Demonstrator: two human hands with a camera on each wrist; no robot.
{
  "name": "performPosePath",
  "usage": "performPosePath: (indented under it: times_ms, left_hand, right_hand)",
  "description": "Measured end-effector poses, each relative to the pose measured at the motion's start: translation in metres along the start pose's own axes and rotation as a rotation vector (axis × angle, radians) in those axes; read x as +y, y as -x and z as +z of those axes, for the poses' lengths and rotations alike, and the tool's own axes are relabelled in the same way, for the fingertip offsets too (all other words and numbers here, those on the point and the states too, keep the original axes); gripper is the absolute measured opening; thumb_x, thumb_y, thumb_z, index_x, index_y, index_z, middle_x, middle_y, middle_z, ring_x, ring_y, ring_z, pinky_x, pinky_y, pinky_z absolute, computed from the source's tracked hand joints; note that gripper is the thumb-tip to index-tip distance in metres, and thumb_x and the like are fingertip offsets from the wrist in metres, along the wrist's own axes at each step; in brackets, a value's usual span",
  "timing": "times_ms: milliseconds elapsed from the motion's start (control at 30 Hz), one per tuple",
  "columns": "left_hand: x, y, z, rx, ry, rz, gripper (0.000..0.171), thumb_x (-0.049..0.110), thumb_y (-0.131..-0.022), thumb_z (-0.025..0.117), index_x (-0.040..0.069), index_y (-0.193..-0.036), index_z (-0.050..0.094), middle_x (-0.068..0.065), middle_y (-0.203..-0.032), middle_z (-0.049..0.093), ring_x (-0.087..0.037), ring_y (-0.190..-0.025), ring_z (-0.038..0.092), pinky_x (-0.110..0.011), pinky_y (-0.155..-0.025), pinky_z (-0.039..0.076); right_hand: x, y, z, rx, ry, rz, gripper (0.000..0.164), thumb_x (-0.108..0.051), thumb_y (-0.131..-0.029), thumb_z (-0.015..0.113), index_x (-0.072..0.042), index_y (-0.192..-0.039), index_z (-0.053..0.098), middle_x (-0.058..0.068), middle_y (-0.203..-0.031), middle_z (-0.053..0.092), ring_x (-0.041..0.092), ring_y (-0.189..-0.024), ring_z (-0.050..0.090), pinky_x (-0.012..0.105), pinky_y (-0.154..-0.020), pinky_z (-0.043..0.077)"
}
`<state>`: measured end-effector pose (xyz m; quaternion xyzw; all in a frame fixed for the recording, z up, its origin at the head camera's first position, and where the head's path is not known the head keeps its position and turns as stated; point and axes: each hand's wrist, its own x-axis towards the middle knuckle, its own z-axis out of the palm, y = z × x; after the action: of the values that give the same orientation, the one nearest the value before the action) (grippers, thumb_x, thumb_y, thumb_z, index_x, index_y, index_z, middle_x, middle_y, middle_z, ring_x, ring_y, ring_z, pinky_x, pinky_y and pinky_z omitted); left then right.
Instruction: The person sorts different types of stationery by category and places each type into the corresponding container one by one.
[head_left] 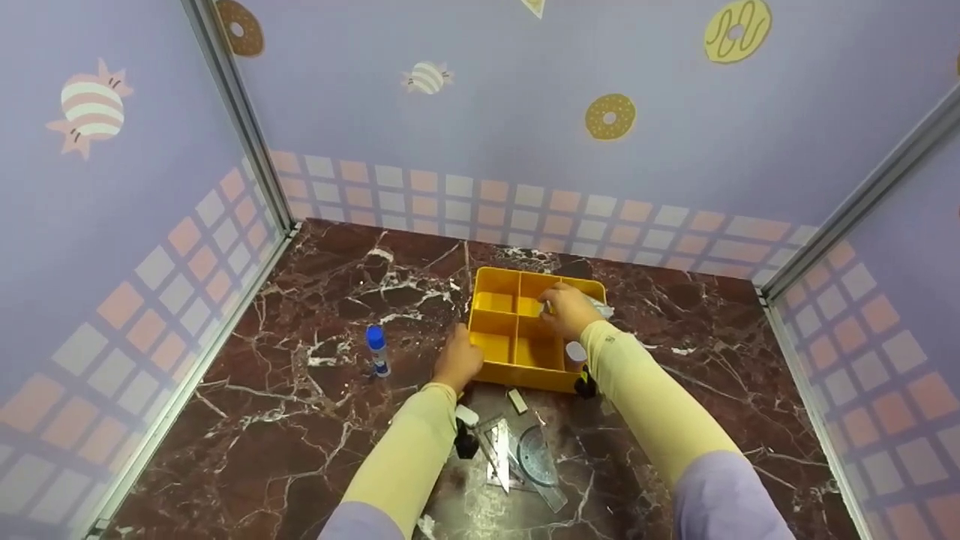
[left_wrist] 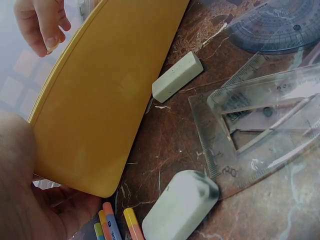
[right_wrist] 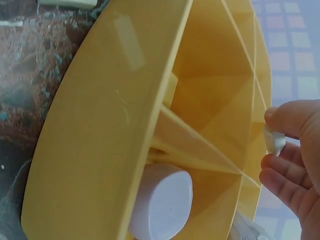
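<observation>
A yellow divided box [head_left: 495, 373] stands on the table, both hands at it. My left hand [head_left: 459, 358] grips its left side; in the left wrist view the fingers [left_wrist: 65, 210] curl about the lower corner. Over the back middle compartment, my right hand [head_left: 571, 311] pinches a small white block [right_wrist: 274, 141] between thumb and fingertips. A white rounded container [right_wrist: 172, 202] lies in the front right compartment. Something clear and plastic [head_left: 601, 307] shows at the back right, partly hidden by the right hand.
Before the box lie a small eraser [left_wrist: 177, 76], a larger white eraser [left_wrist: 181, 205], a clear set square [left_wrist: 205, 135] and a round protractor [head_left: 536, 455]. Several coloured pens [left_wrist: 132, 223] lie near the left hand. A blue-capped glue stick [head_left: 379, 351] stands to the left. Patterned walls [head_left: 480, 135] enclose the table.
</observation>
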<state>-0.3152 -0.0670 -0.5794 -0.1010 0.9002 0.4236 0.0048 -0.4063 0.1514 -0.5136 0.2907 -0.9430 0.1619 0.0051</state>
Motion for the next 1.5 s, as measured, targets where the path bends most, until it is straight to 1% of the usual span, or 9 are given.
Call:
performPosePath:
  times_ms: [133, 433, 700, 833, 1000, 1067, 1233, 1333, 1500]
  left_hand:
    - [0.001, -0.001, 0.0, 0.001, -0.008, -0.003, 0.039, 0.01, -0.088, 0.049, 0.001, -0.126, 0.048, -0.021, -0.116, 0.06, -0.04, -0.109, 0.061, -0.055, -0.092, 0.047]
    - [-0.001, -0.001, 0.001, -0.004, 0.0, -0.001, 0.04, 0.01, -0.088, 0.05, -0.001, -0.127, 0.049, -0.021, -0.117, 0.059, -0.04, -0.11, 0.061, -0.054, -0.094, 0.047]
    - [-0.001, -0.002, 0.002, -0.006, -0.006, 0.001, 0.039, 0.01, -0.089, 0.048, 0.0, -0.127, 0.049, -0.02, -0.116, 0.059, -0.039, -0.111, 0.06, -0.054, -0.093, 0.047]
    - [-0.001, -0.001, 0.002, -0.004, -0.007, -0.001, 0.04, 0.01, -0.089, 0.049, 0.0, -0.127, 0.048, -0.021, -0.116, 0.059, -0.04, -0.111, 0.06, -0.055, -0.094, 0.047]
    - [0.001, -0.001, 0.0, -0.005, -0.005, -0.016, 0.038, 0.01, -0.088, 0.049, 0.001, -0.125, 0.049, -0.021, -0.116, 0.06, -0.041, -0.109, 0.061, -0.055, -0.094, 0.047]
    - [0.001, -0.001, 0.001, -0.007, -0.011, -0.021, 0.038, 0.01, -0.089, 0.048, 0.001, -0.126, 0.048, -0.022, -0.117, 0.059, -0.041, -0.11, 0.06, -0.054, -0.095, 0.047]
    - [0.0, -0.002, 0.002, -0.006, -0.012, -0.017, 0.039, 0.009, -0.089, 0.048, 0.0, -0.127, 0.048, -0.022, -0.119, 0.059, -0.041, -0.112, 0.06, -0.054, -0.096, 0.047]
    - [0.0, -0.002, 0.002, -0.002, -0.019, -0.011, 0.039, 0.009, -0.088, 0.05, 0.0, -0.127, 0.048, -0.022, -0.118, 0.059, -0.042, -0.111, 0.061, -0.054, -0.095, 0.047]
    - [-0.001, -0.002, 0.002, 0.009, -0.028, -0.004, 0.038, 0.009, -0.088, 0.051, 0.001, -0.125, 0.048, -0.023, -0.117, 0.06, -0.044, -0.109, 0.061, -0.055, -0.093, 0.048]
  right_hand:
    - [0.002, -0.004, 0.003, -0.002, 0.045, 0.006, 0.027, -0.012, -0.09, 0.068, 0.003, -0.113, 0.072, 0.02, -0.11, 0.066, 0.036, -0.1, 0.065, 0.046, -0.091, 0.053]
    - [0.011, -0.009, 0.009, 0.001, 0.044, 0.009, 0.027, -0.01, -0.088, 0.067, 0.004, -0.111, 0.073, 0.02, -0.106, 0.066, 0.036, -0.098, 0.065, 0.046, -0.09, 0.053]
    - [0.013, -0.008, 0.007, 0.01, 0.007, 0.021, 0.035, -0.012, -0.086, 0.073, 0.003, -0.118, 0.069, 0.022, -0.119, 0.063, 0.038, -0.109, 0.063, 0.047, -0.098, 0.05]
    - [0.011, -0.006, 0.007, 0.029, -0.023, 0.005, 0.031, -0.014, -0.089, 0.074, 0.001, -0.116, 0.07, 0.022, -0.121, 0.062, 0.037, -0.109, 0.064, 0.046, -0.098, 0.05]
    - [0.01, -0.001, 0.002, 0.024, -0.022, -0.004, 0.036, -0.01, -0.087, 0.073, 0.002, -0.121, 0.068, 0.022, -0.124, 0.06, 0.038, -0.112, 0.063, 0.047, -0.1, 0.049]
    - [0.01, 0.001, -0.002, 0.025, -0.019, -0.003, 0.04, -0.007, -0.084, 0.073, 0.002, -0.123, 0.067, 0.023, -0.125, 0.06, 0.038, -0.112, 0.063, 0.047, -0.1, 0.049]
    - [0.008, 0.007, -0.01, 0.045, -0.031, -0.036, 0.039, -0.005, -0.086, 0.074, 0.001, -0.123, 0.067, 0.021, -0.125, 0.06, 0.037, -0.113, 0.062, 0.047, -0.101, 0.048]
    - [0.001, 0.012, -0.016, 0.041, -0.015, -0.075, 0.038, -0.007, -0.088, 0.074, -0.001, -0.125, 0.067, 0.019, -0.127, 0.06, 0.035, -0.115, 0.062, 0.046, -0.101, 0.048]
    - [-0.025, 0.021, -0.026, 0.065, 0.021, -0.205, 0.039, -0.009, -0.089, 0.074, -0.002, -0.125, 0.066, 0.017, -0.128, 0.062, 0.034, -0.114, 0.064, 0.045, -0.1, 0.05]
